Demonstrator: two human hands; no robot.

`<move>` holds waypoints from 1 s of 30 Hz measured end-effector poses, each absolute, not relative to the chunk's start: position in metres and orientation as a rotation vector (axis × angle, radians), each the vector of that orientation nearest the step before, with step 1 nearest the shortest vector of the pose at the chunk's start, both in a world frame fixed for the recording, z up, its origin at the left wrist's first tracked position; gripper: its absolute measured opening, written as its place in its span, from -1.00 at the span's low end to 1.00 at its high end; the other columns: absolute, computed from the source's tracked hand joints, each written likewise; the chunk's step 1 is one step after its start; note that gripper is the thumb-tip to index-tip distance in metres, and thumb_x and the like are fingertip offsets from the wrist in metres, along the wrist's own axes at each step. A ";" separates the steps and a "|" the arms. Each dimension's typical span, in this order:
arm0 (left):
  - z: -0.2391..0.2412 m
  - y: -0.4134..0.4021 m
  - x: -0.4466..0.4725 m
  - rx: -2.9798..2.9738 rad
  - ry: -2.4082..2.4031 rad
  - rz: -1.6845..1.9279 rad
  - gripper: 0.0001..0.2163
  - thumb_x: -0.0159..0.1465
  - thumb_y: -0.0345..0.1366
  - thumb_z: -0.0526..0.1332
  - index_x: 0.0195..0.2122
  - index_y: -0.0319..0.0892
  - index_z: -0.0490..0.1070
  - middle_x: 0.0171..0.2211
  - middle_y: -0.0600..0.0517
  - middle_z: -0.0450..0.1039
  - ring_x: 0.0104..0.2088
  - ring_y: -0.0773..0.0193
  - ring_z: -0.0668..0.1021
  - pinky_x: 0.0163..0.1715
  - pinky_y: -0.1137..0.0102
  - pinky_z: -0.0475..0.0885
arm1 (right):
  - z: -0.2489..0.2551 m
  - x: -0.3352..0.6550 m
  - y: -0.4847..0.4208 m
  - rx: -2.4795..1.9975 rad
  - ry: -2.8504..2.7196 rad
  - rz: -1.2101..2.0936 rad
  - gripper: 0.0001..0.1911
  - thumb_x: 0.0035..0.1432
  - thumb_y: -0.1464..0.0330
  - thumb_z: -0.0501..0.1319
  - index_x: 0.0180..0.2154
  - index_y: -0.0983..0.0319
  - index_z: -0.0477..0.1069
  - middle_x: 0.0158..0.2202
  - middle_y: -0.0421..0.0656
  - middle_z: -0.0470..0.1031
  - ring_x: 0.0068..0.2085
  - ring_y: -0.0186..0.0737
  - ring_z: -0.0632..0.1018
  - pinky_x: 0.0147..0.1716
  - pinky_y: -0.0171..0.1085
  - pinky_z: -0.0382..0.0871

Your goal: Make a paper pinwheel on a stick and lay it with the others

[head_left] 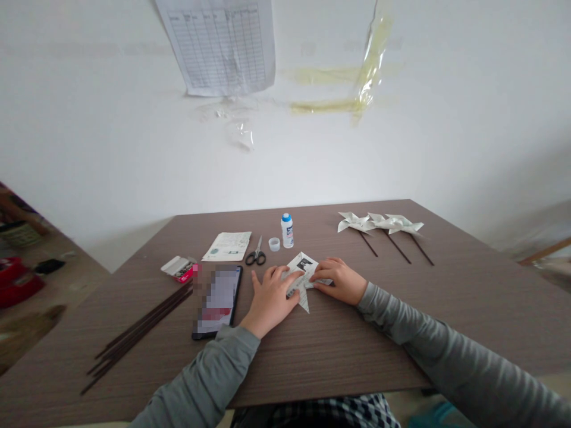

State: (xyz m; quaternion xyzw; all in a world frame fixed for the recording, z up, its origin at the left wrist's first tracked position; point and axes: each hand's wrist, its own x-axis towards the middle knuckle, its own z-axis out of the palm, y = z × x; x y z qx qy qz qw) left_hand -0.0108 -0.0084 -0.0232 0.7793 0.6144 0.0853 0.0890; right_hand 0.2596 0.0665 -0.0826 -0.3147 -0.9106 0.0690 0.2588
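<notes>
A folded piece of printed paper [303, 268] lies on the brown table [339, 345] in front of me. My left hand [270, 297] rests flat on its left side, fingers stretched out and pressing it down. My right hand [336, 279] lies on its right side, fingers curled down onto the fold. Both sleeves are grey. Part of the paper is hidden under my hands.
A phone [217, 300] lies left of my left hand, with several dark sticks [138, 330] further left. Behind are a small box [179, 268], a leaflet [227, 246], scissors [256, 254], a cap [274, 244] and a glue bottle [287, 230]. Three paper pinwheels [379, 224] lie at back right.
</notes>
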 end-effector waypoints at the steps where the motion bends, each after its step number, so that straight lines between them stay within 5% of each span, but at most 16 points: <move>1: -0.023 -0.009 -0.011 2.322 1.825 0.242 -0.42 0.64 -0.34 0.43 0.59 0.35 0.74 0.67 -0.08 0.65 0.73 -0.40 0.52 0.75 -0.84 0.13 | -0.082 0.259 0.066 -0.851 -2.469 0.187 -0.84 0.67 0.31 0.54 0.14 0.04 0.93 0.00 -0.04 0.89 0.08 0.08 0.86 0.41 0.15 0.70; 30: -0.028 -0.008 -0.016 2.344 1.794 0.266 -0.51 0.67 -0.27 0.39 0.50 0.41 0.80 0.67 -0.03 0.62 0.72 -0.40 0.49 0.75 -0.78 0.21 | -0.077 0.260 0.065 -0.864 -2.460 0.225 -0.87 0.66 0.29 0.55 0.10 0.03 0.92 -0.01 -0.05 0.89 0.09 0.06 0.86 0.43 0.13 0.71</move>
